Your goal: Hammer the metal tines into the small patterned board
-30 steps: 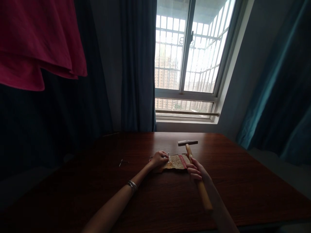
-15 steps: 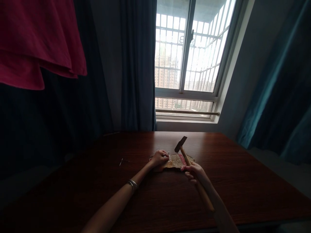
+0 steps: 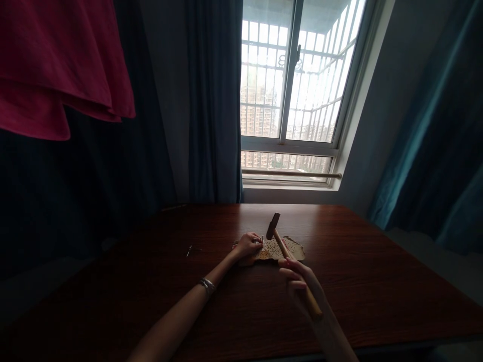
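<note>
My left hand (image 3: 247,245) pinches a small nail (image 3: 261,238) upright on the left end of a dotted, tan piece of wood (image 3: 292,248) that lies on the dark wooden table (image 3: 362,281). My right hand (image 3: 296,278) is wrapped round the wooden handle of a hammer (image 3: 277,242). The hammer's dark metal head (image 3: 272,225) hangs just right of the nail and a little above it. A metal bracelet (image 3: 206,286) sits on my left wrist.
Loose nails (image 3: 189,250) lie on the table to the left of my hands. A barred window (image 3: 298,90) lights the table's far side, with dark blue curtains (image 3: 213,100) on either side. Red cloth (image 3: 56,60) hangs at the upper left.
The hammer swung from lying across the wood's right side to tilting left, its head now close beside the nail. My right hand slid back along the handle. My left hand stayed put.
</note>
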Tool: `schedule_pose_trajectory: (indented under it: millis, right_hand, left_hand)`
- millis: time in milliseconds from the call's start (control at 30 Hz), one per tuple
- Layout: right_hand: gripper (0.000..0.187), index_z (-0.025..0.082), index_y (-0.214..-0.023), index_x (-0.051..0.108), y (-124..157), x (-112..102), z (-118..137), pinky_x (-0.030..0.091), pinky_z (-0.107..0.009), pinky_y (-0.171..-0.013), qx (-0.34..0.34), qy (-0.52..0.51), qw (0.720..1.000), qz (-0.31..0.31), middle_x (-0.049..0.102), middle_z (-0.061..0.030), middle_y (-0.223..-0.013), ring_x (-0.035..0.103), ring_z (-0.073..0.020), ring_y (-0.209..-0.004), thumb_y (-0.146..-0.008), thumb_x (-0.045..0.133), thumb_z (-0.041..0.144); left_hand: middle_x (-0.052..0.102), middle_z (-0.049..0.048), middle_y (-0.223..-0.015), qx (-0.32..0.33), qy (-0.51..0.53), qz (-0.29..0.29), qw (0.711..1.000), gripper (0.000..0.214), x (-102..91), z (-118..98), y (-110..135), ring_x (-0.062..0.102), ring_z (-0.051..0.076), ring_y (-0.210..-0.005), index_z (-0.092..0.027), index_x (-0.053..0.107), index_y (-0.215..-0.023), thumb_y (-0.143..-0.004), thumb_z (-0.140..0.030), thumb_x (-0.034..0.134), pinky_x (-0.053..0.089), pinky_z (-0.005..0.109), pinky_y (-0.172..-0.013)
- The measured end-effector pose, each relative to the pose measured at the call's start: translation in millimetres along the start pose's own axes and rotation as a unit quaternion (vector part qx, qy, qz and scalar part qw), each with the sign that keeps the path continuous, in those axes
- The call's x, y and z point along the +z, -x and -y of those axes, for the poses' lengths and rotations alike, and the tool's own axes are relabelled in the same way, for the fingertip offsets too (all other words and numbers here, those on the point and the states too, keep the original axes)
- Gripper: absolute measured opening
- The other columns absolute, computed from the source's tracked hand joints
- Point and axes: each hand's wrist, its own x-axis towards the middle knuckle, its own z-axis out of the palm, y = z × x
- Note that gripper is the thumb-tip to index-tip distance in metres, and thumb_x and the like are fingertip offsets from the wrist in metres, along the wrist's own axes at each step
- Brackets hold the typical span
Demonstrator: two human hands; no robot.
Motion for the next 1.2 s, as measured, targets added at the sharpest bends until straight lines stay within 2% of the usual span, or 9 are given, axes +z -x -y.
schedule_pose_trajectory:
  millis: [133, 267, 400, 500, 600, 667, 767, 1000, 1200]
  right_hand:
    - [0.012, 0.018, -0.084, 0.046, 0.5, -1.4, -6.9, 0.025, -0.001, -0.026, -0.014, -0.145, 0.988, 0.052, 0.046, 0.0051, -0.071, 0.034, 0.0009, -0.042, -0.081, 0.055, 0.011]
    - [0.016, 0.019, -0.077, 0.043, -4.6, -5.5, -14.4, 0.018, -0.002, -0.023, -0.034, -0.155, 0.986, 0.058, 0.042, 0.0072, -0.067, 0.029, 0.0011, -0.038, -0.082, 0.058, 0.018]
    - [0.017, 0.019, -0.078, 0.045, -4.5, -12.0, -16.5, 0.025, -0.003, -0.028, -0.033, -0.144, 0.988, 0.041, 0.037, 0.0093, -0.059, 0.025, 0.0008, -0.036, -0.083, 0.058, 0.029]
    - [0.023, 0.019, -0.075, 0.046, -4.2, -13.4, -10.6, 0.024, -0.006, -0.029, 0.010, -0.066, 0.997, 0.023, 0.030, 0.0106, -0.053, 0.022, 0.0000, -0.036, -0.080, 0.063, 0.033]
    - [0.030, 0.020, -0.079, 0.048, -6.7, -10.8, 1.6, 0.019, -0.009, -0.027, 0.019, 0.049, 0.998, -0.018, 0.034, 0.0106, -0.055, 0.020, 0.0002, -0.034, -0.074, 0.068, 0.042]
    - [0.040, 0.024, -0.098, 0.050, -8.8, -8.3, 11.0, 0.018, -0.010, -0.026, -0.002, 0.135, 0.988, -0.070, 0.039, 0.0104, -0.058, 0.023, 0.0000, -0.032, -0.071, 0.068, 0.049]
    - [0.062, 0.031, -0.126, 0.040, -11.1, -5.7, 22.6, 0.021, -0.011, -0.026, -0.028, 0.274, 0.951, -0.137, 0.043, 0.0094, -0.059, 0.030, -0.0017, -0.031, -0.073, 0.064, 0.054]
    - [0.066, 0.023, -0.134, 0.040, -15.9, 0.4, 26.6, 0.022, -0.013, -0.026, -0.025, 0.440, 0.884, -0.157, 0.043, 0.0082, -0.057, 0.032, -0.0022, -0.029, -0.078, 0.055, 0.054]
    - [0.062, 0.021, -0.134, 0.040, -11.5, 10.9, 26.0, 0.025, -0.013, -0.027, -0.023, 0.490, 0.862, -0.128, 0.041, 0.0083, -0.057, 0.032, -0.0024, -0.031, -0.081, 0.049, 0.051]
  left_hand:
    - [0.069, 0.0047, -0.088, 0.007, 0.002, 0.001, 1.000, 0.019, 0.3, 0.9, -0.3, 0.062, 0.018, -0.084, -0.018, 0.074, -0.073, -0.065, -0.034, 0.069, 0.047, 0.025, -0.076]
    - [0.068, 0.0056, -0.089, 0.007, 0.006, -0.007, 1.000, 0.022, 1.1, 2.0, -0.4, 0.063, 0.018, -0.084, -0.017, 0.074, -0.074, -0.065, -0.037, 0.070, 0.047, 0.024, -0.075]
    - [0.068, 0.0060, -0.088, 0.012, 0.014, -0.007, 1.000, 0.024, 2.3, 4.7, -1.0, 0.063, 0.018, -0.081, -0.016, 0.074, -0.074, -0.065, -0.038, 0.070, 0.047, 0.024, -0.072]
    - [0.068, 0.0057, -0.088, 0.012, 0.010, -0.003, 1.000, 0.024, 2.7, 5.2, -1.0, 0.063, 0.018, -0.081, -0.016, 0.074, -0.074, -0.065, -0.038, 0.069, 0.047, 0.024, -0.073]
    - [0.068, 0.0054, -0.088, 0.004, 0.001, -0.002, 1.000, 0.024, 2.3, 4.4, -0.6, 0.063, 0.018, -0.080, -0.016, 0.074, -0.074, -0.065, -0.038, 0.069, 0.047, 0.024, -0.073]
    - [0.068, 0.0053, -0.089, 0.001, 0.000, -0.001, 1.000, 0.024, 1.9, 4.2, -0.6, 0.063, 0.018, -0.081, -0.017, 0.074, -0.074, -0.066, -0.038, 0.069, 0.047, 0.024, -0.072]
    - [0.068, 0.0052, -0.089, 0.003, 0.002, 0.000, 1.000, 0.023, 1.6, 4.7, -1.0, 0.062, 0.018, -0.082, -0.017, 0.074, -0.074, -0.066, -0.038, 0.069, 0.047, 0.024, -0.072]
    - [0.068, 0.0060, -0.089, 0.010, 0.010, 0.003, 1.000, 0.023, 1.9, 6.4, -2.1, 0.062, 0.018, -0.081, -0.016, 0.074, -0.074, -0.066, -0.037, 0.070, 0.047, 0.024, -0.073]
    - [0.068, 0.0056, -0.089, 0.010, 0.006, 0.001, 1.000, 0.023, 2.6, 6.0, -2.3, 0.062, 0.018, -0.079, -0.016, 0.074, -0.075, -0.066, -0.037, 0.069, 0.047, 0.024, -0.072]
